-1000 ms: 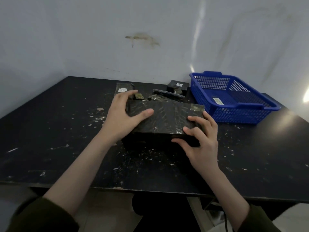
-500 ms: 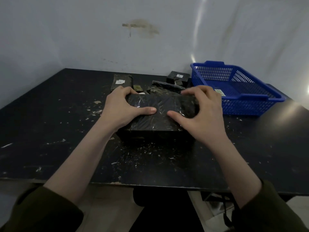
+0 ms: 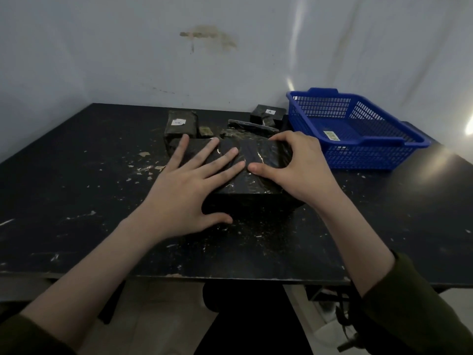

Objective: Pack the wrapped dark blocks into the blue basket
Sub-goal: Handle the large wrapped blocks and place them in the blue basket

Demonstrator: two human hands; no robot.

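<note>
A large dark block wrapped in clear film (image 3: 252, 184) lies on the black table (image 3: 76, 188) in front of me. My left hand (image 3: 190, 185) lies flat on its top with straight, spread fingers, the thumb down at its near side. My right hand (image 3: 298, 166) curls over its far right corner, thumb on top. The blue basket (image 3: 358, 129) stands to the right at the back, holding only a small label. Behind the big block sit a labelled block (image 3: 180, 124), a smaller labelled block (image 3: 267, 115) and a flat dark piece (image 3: 252, 125).
The table top is speckled with pale scraps and flakes, thickest left of the block. A white wall closes off the back and left. The table's front edge runs just below my forearms.
My left hand has let go of the block's left end and now lies flat across its top. My right hand stays on the right end.
</note>
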